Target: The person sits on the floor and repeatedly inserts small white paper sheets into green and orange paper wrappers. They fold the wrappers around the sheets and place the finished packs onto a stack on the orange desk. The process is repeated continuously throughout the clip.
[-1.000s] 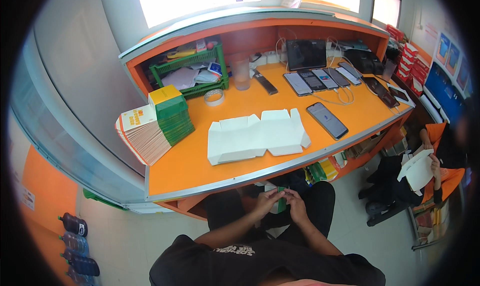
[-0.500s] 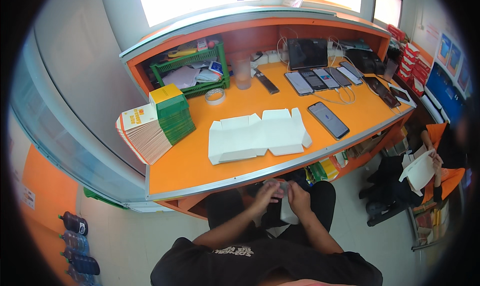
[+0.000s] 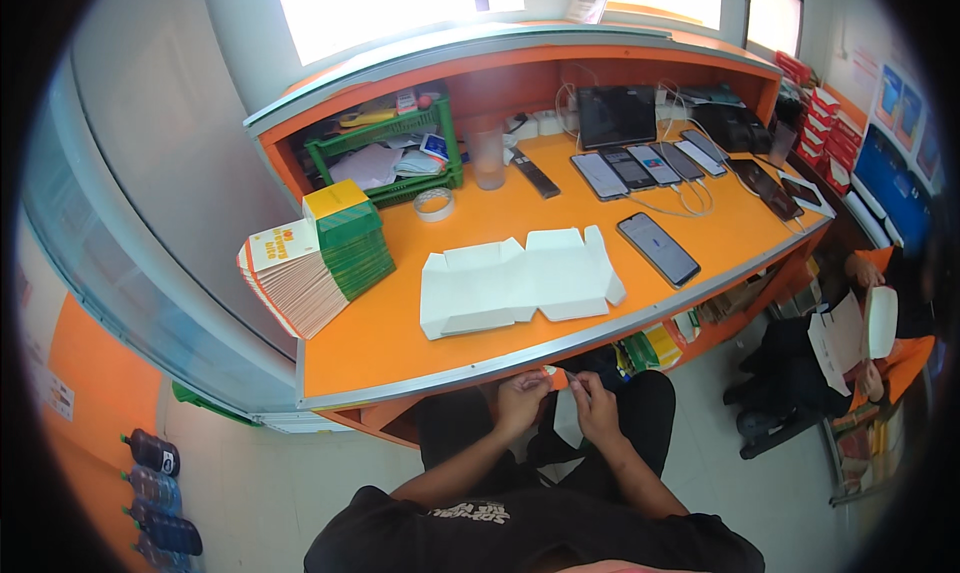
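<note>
Just below the desk's front edge, above my lap, both hands grip a small orange-and-white card piece (image 3: 556, 378). My left hand (image 3: 521, 403) pinches its left side and my right hand (image 3: 596, 405) pinches its right side, fingers closed. Much of it is hidden behind my fingers, so its full shape cannot be made out. On the desk ahead lies an unfolded white carton (image 3: 520, 281), flaps spread. Left of it stand two fanned stacks of flat cartons, one white with orange print (image 3: 297, 278), one green and yellow (image 3: 352, 238).
The orange desk (image 3: 390, 358) holds a tape roll (image 3: 433, 205), plastic cups (image 3: 487, 158), a remote (image 3: 536, 174), a phone (image 3: 658, 248), more phones with cables, and a tablet (image 3: 616, 118). A green basket (image 3: 385, 148) sits behind. At right, another person handles a white carton (image 3: 880, 323).
The held piece has turned from a pale face to an orange one, and my hands have shifted slightly. The other person's carton has changed from a flat sheet to a partly folded form.
</note>
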Available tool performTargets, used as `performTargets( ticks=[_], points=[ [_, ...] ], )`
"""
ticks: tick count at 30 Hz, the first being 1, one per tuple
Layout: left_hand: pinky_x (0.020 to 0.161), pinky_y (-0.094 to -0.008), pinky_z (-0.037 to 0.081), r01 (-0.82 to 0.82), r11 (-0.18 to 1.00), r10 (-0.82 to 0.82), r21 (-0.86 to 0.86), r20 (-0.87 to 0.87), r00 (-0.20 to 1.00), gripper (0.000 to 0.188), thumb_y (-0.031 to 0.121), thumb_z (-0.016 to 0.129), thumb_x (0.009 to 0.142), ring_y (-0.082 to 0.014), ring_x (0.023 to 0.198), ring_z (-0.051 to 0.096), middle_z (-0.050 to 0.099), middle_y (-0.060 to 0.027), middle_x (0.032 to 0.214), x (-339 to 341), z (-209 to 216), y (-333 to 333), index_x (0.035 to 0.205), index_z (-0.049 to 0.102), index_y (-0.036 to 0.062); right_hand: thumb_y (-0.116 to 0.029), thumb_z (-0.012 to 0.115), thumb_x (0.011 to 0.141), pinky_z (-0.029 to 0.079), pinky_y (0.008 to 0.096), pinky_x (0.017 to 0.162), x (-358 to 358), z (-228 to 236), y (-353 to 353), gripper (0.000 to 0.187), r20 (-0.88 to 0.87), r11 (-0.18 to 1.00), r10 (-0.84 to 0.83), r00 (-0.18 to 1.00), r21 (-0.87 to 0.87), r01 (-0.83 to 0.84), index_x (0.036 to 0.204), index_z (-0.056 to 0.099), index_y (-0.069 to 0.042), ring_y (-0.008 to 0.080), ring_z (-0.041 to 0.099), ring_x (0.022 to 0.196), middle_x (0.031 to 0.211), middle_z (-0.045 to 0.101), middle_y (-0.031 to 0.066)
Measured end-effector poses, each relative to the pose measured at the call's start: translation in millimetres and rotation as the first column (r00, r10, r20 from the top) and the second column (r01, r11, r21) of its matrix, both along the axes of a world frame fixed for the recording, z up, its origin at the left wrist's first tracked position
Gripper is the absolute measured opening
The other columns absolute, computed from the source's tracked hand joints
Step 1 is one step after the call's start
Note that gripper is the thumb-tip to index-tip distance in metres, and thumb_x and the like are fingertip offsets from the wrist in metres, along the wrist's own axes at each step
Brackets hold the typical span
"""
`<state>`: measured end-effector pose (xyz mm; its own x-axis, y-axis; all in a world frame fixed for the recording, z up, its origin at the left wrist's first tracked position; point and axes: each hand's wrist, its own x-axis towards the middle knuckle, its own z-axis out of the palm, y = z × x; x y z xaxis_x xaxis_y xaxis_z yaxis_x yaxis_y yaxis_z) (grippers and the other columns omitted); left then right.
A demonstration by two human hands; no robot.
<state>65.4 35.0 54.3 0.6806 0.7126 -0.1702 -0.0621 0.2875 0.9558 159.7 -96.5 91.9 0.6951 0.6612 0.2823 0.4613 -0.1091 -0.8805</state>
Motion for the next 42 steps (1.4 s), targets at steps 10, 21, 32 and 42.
performTargets(
  ticks=[10, 21, 32, 42],
  points=[
    [0.076, -0.0229, 0.052, -0.078, 0.953, 0.044, 0.292, 0.121, 0.992, 0.016, 0.010, 0.070, 0.089, -0.0089, 0.082, 0.066, 0.071, -0.0045, 0.092, 3.4, 0.2, -24.4, 0.101, 0.065, -0.0005, -0.012, 0.063, 0.093, 0.054, 0.0323, 0.077, 1.7, -17.3, -2.4, 0.016, -0.233, 0.997, 0.065, 0.970, 0.065, -0.051, 0.103, 0.061, 0.000, 0.0221, 0.070, 0.087, 0.094, 0.070, 0.0135],
    [0.070, -0.0227, 0.053, -0.029, 0.899, 0.057, 0.437, -0.052, 0.997, 0.018, 0.014, 0.074, 0.087, -0.0085, 0.075, 0.068, 0.074, -0.0062, 0.086, -5.7, 17.4, -23.1, 0.098, 0.072, 0.0002, -0.012, 0.063, 0.095, 0.049, 0.0233, 0.071, 13.7, -15.3, -11.3, 0.015, -0.366, 0.979, 0.180, 0.913, 0.156, -0.131, 0.104, 0.060, 0.000, 0.0070, 0.060, 0.081, 0.090, 0.066, 0.0035],
    [0.071, -0.0229, 0.052, -0.115, 0.886, 0.137, 0.449, -0.016, 0.990, 0.015, 0.009, 0.072, 0.088, -0.0082, 0.076, 0.066, 0.072, -0.0073, 0.088, -7.0, 3.1, -31.5, 0.097, 0.070, -0.0023, -0.009, 0.065, 0.091, 0.052, 0.0292, 0.082, 3.5, -9.7, -7.0, 0.014, -0.283, 0.978, 0.153, 0.947, 0.181, -0.104, 0.101, 0.066, 0.000, 0.0142, 0.065, 0.091, 0.105, 0.069, 0.0108],
    [0.072, -0.0265, 0.054, -0.070, 0.731, 0.096, 0.678, -0.001, 0.995, 0.021, 0.010, 0.071, 0.087, -0.0139, 0.078, 0.070, 0.074, -0.0132, 0.091, -13.4, 31.3, -31.4, 0.107, 0.072, 0.0036, -0.008, 0.061, 0.095, 0.050, 0.0255, 0.076, 12.8, -9.3, -8.1, 0.013, -0.472, 0.969, 0.202, 0.858, 0.225, -0.104, 0.105, 0.060, 0.000, 0.0100, 0.061, 0.085, 0.102, 0.066, 0.0056]
  ],
)
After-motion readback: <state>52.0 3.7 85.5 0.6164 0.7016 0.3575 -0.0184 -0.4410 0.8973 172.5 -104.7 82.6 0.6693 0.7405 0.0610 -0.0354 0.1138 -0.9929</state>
